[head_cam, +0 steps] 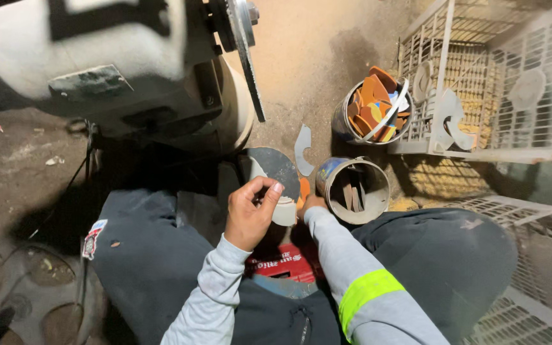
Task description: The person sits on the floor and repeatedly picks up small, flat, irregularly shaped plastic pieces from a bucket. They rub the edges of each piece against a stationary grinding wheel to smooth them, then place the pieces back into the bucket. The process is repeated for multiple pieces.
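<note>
Metal disc (pixel 275 167), perhaps pinched, hands (pixel 250 214) overlapping

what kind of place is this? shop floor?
Probably a small, rough metal workshop, worked at floor level. A heavy grey machine with a thin metal disc stands on a dirt floor; tin cans hold cut sheet offcuts, and plastic crates sit alongside. The left hand holds a round metal piece.
</note>
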